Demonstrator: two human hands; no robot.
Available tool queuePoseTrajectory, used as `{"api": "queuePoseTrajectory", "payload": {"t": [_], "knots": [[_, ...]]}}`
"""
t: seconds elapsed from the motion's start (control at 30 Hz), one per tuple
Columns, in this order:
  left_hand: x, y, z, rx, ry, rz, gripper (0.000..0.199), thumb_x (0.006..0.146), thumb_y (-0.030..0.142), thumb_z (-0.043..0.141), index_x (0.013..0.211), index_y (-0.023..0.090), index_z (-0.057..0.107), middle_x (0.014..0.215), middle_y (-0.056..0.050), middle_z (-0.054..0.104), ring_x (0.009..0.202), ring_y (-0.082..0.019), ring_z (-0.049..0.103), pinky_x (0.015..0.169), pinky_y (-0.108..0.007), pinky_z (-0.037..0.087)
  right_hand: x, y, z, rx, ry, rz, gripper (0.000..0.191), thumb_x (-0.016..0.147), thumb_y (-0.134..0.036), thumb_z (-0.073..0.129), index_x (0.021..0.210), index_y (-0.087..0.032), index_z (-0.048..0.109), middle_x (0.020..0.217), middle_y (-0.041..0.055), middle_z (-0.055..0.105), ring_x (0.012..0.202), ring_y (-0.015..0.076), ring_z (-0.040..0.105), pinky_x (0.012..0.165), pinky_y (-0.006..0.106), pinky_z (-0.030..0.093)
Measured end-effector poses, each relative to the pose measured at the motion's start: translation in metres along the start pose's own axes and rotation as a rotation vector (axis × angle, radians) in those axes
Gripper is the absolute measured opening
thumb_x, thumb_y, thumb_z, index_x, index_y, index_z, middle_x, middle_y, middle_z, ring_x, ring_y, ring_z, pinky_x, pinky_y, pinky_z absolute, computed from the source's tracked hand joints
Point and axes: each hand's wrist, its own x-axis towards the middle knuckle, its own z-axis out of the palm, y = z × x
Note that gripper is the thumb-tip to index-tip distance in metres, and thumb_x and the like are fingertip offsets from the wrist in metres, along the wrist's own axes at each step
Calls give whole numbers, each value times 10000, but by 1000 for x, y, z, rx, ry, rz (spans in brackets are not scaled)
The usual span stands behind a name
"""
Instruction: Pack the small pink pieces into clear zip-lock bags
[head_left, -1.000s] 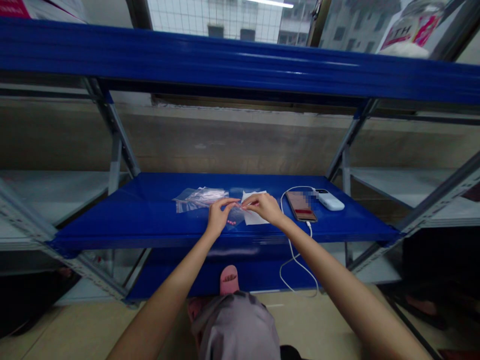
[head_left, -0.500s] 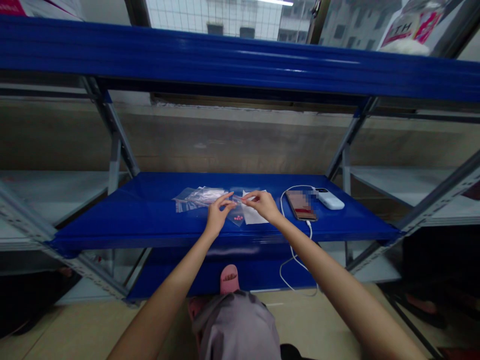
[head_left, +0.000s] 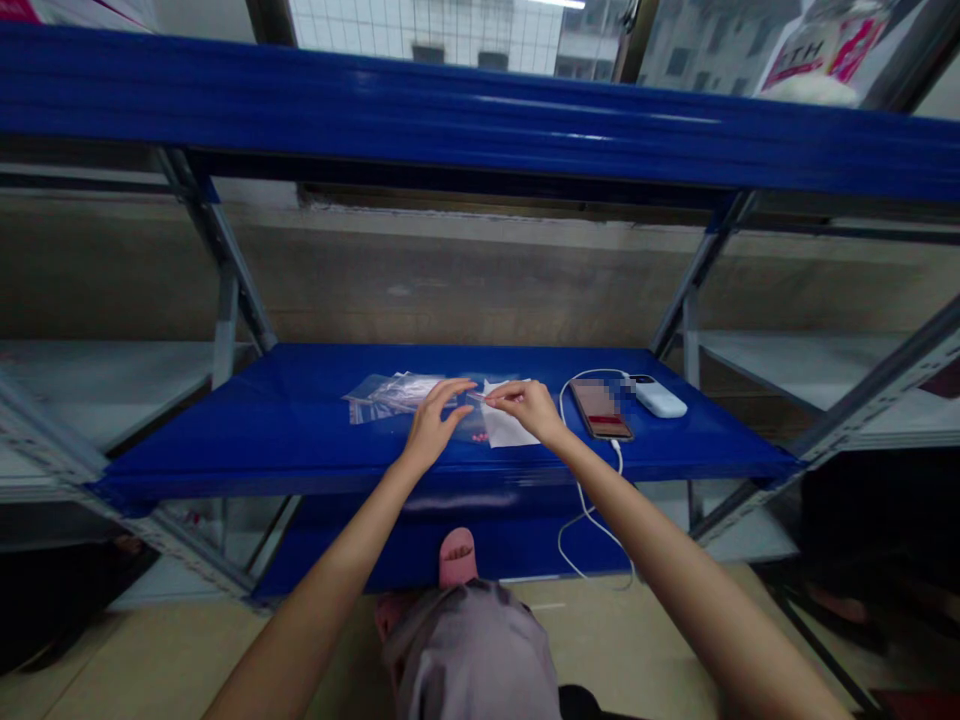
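Observation:
My right hand [head_left: 527, 408] pinches the upper edge of a small clear plastic bag [head_left: 469, 428] between thumb and fingertips. Several tiny pink pieces [head_left: 480, 437] show in the lower part of that bag; their kind is too small to tell. To the left of the bag's top, my left hand [head_left: 435, 420] has its thumb and fingers spread apart, with nothing between them. A white sheet of paper [head_left: 506, 429] lies under and beside my right hand. Behind my left hand rests a loose pile of clear plastic bags [head_left: 386, 392].
On the blue shelf [head_left: 255, 430], a phone [head_left: 602, 410] and a white power bank [head_left: 660, 398] lie to the right, joined by a white cable [head_left: 579, 500] that hangs over the front edge. An upper blue shelf beam [head_left: 480, 130] crosses above. Metal posts [head_left: 244, 280] stand at the sides.
My left thumb and fingers have spread wider and come off the bag's edge. The right hand keeps its pinch in nearly the same place.

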Motion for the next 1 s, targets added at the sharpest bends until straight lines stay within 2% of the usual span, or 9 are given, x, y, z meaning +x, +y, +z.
{"api": "queuePoseTrajectory", "payload": {"t": [0.07, 0.17, 0.33, 0.5, 0.6, 0.73, 0.77, 0.87, 1.0], "knots": [[9, 9, -9, 182, -122, 121, 156, 843, 209, 514, 965, 208, 611, 1092, -50, 586, 1045, -187, 532, 928, -364, 401, -1, 1, 1, -4, 5, -31, 104, 728, -273, 639, 740, -208, 720, 814, 37, 715, 789, 176, 642, 697, 257, 451], [21, 21, -20, 393, -270, 212, 169, 840, 228, 531, 997, 199, 584, 1033, -48, 587, 981, -192, 525, 873, -354, 403, -2, 0, 3, 5, 10, -73, 87, 736, -252, 636, 750, -230, 719, 823, 21, 715, 799, 172, 646, 717, 262, 462], [33, 29, -28, 609, -461, 270, 130, 827, 277, 555, 909, 181, 584, 976, -40, 573, 935, -197, 501, 798, -317, 381, -5, -6, 4, -24, -3, -102, 84, 737, -232, 638, 748, -247, 720, 853, 15, 713, 829, 176, 648, 729, 275, 481], [41, 29, -31, 738, -624, 293, 140, 847, 266, 527, 928, 171, 590, 986, -54, 580, 920, -193, 510, 770, -289, 352, -5, -3, 5, -16, -30, -109, 86, 732, -231, 643, 760, -245, 724, 867, 22, 710, 852, 177, 643, 739, 282, 487], [45, 34, -33, 781, -637, 344, 120, 870, 193, 476, 907, 157, 585, 918, -51, 594, 862, -177, 521, 744, -273, 342, -4, 7, -2, 8, -27, -117, 132, 736, -253, 642, 846, -257, 715, 993, 26, 684, 940, 182, 616, 757, 285, 485], [46, 39, -35, 844, -610, 419, 159, 885, 139, 418, 887, 143, 577, 895, -61, 589, 855, -183, 519, 744, -283, 340, -11, 29, -22, -162, 189, -9, 170, 771, -257, 606, 911, -264, 702, 1036, 27, 660, 951, 178, 600, 832, 307, 449], [46, 38, -36, 845, -606, 427, 162, 886, 139, 415, 884, 143, 577, 893, -60, 590, 851, -183, 520, 742, -283, 341, -15, 34, -28, -248, 195, 43, 154, 774, -270, 603, 887, -266, 708, 1009, 24, 666, 914, 181, 608, 808, 306, 451], [43, 30, -37, 818, -580, 430, 137, 880, 163, 442, 871, 147, 578, 881, -50, 596, 829, -176, 527, 733, -280, 351, -26, 49, -39, -499, 61, 107, 125, 769, -307, 609, 820, -272, 718, 946, 20, 673, 859, 190, 608, 718, 284, 444], [41, 19, -36, 740, -545, 394, 103, 856, 192, 504, 860, 146, 596, 883, -45, 625, 834, -178, 554, 727, -282, 377, -33, 59, -38, -686, -71, 48, 119, 746, -293, 639, 835, -266, 713, 953, 19, 671, 893, 192, 586, 712, 263, 407]]}}
